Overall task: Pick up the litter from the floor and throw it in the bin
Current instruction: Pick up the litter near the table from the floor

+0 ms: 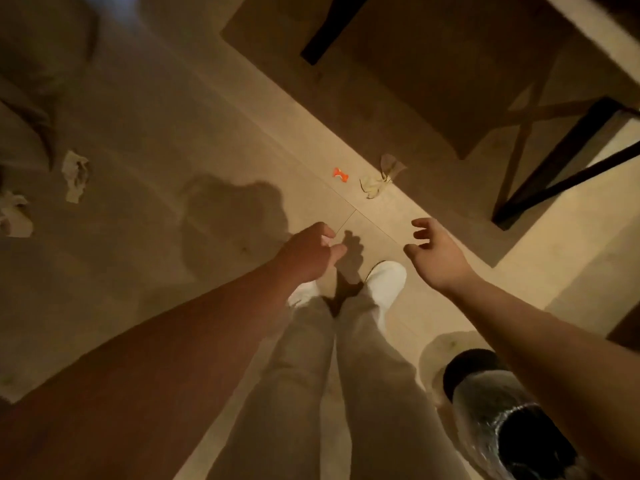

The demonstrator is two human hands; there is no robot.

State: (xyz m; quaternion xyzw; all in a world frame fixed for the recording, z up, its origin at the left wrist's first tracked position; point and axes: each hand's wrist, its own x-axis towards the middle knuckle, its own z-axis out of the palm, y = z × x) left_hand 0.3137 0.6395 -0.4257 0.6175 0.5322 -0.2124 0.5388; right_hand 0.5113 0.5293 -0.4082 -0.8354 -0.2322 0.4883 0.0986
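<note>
Litter lies scattered on the pale tiled floor. A small orange wrapper [340, 174] and a crumpled beige wrapper [381, 178] lie ahead of my feet, close to the table. A crumpled tissue [75, 180] lies far left, with another tissue [14, 214] at the left edge. The bin [498, 410], dark with a clear plastic liner, stands at my lower right, partly behind my right forearm. My left hand [308, 252] reaches forward with fingers curled and holds nothing that I can see. My right hand [434, 252] is open, fingers apart, below the beige wrapper.
A table with dark legs [554, 168] and a cross brace stands at the upper right, casting a broad shadow. Another dark leg [329, 32] shows at the top. Cushions or fabric [31, 109] sit at the far left. My legs and white shoes [386, 282] are in the centre.
</note>
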